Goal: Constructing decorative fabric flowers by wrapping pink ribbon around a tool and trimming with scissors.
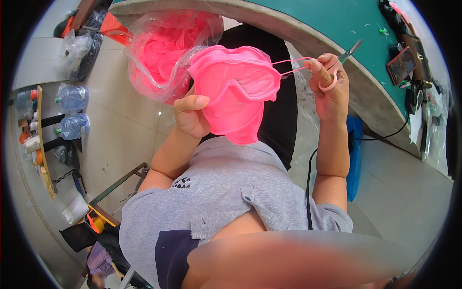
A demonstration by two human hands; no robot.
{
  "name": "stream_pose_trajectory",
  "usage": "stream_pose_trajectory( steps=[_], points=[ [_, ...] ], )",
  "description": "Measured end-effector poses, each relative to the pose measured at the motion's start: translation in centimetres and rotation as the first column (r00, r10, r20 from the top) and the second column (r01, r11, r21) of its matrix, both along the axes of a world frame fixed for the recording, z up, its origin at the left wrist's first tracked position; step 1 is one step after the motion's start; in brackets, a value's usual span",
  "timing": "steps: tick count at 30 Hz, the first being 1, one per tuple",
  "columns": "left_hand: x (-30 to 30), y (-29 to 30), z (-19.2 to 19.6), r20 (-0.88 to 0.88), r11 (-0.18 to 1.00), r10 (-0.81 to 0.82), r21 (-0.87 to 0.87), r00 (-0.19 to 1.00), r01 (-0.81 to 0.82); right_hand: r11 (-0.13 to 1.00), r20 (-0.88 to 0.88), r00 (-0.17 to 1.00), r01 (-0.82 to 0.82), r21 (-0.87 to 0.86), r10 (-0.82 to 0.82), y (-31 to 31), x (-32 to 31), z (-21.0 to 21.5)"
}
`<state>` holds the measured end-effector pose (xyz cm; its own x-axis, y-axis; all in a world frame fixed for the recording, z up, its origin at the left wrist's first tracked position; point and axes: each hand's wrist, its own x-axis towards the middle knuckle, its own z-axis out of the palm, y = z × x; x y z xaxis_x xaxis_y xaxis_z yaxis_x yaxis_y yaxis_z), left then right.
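- 2 bare hands are up in front of the person's chest, apart from each other, with 1 pink garment [236, 91] stretched between them.
- left hand [191, 115] is clamped on the garment's lower left edge, thumb on top; its other fingers are hidden behind the cloth.
- right hand [329, 86] is closed around small scissors [347, 53] with pink loop handles and thin grey blades, and it also pinches the garment's straps [293, 66].
- the garment is smooth, stretchy-looking cloth in bright pink, with rounded cup shapes and a raised seam along its edges; 2 thin cord-like straps run from its right corner to the right hand.
- 1 clear plastic bag [163, 53], crinkled and glossy, sits just behind the garment, stuffed with more pink cloth; how many pieces are inside cannot be told.
- 1 table [337, 29] with a flat green top and a pale curved edge bends across the upper right.
- 1 phone [400, 65] with a reddish case lies on the table among dark tangled things that are too small to make out.
- 2 large clear water bottles [73, 111] lie on the pale tiled floor at left.
- the person's grey shirt [226, 192] fills the lower middle; a blurred skin-toned shape cuts across the bottom edge.
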<state>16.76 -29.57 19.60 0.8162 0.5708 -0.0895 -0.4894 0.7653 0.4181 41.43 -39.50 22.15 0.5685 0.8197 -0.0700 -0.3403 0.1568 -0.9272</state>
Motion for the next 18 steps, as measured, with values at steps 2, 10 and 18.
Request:
stream_pose_trajectory(
  steps=[2, 10, 18],
  points=[
    [0.1, -0.1, 0.1, -0.008, 1.0, 0.013, 0.001, 1.0, -0.013, 1.0, -0.005, 1.0, 0.006, -0.001, -0.006, 0.0, 0.0, 0.0],
    [0.6, -0.6, 1.3, -0.076, 0.997, 0.046, 0.07, 0.996, -0.041, 0.999, 0.161, 0.987, -0.001, -0.047, 0.009, 0.2, -0.2, -0.3],
    [1.3, -2.3, 0.3, -0.139, 0.859, 0.186, 0.504, 0.973, -0.093, 0.911, 0.181, 0.92, -0.287, -0.295, 0.349, 0.0, -3.4, -1.3]
  ],
)
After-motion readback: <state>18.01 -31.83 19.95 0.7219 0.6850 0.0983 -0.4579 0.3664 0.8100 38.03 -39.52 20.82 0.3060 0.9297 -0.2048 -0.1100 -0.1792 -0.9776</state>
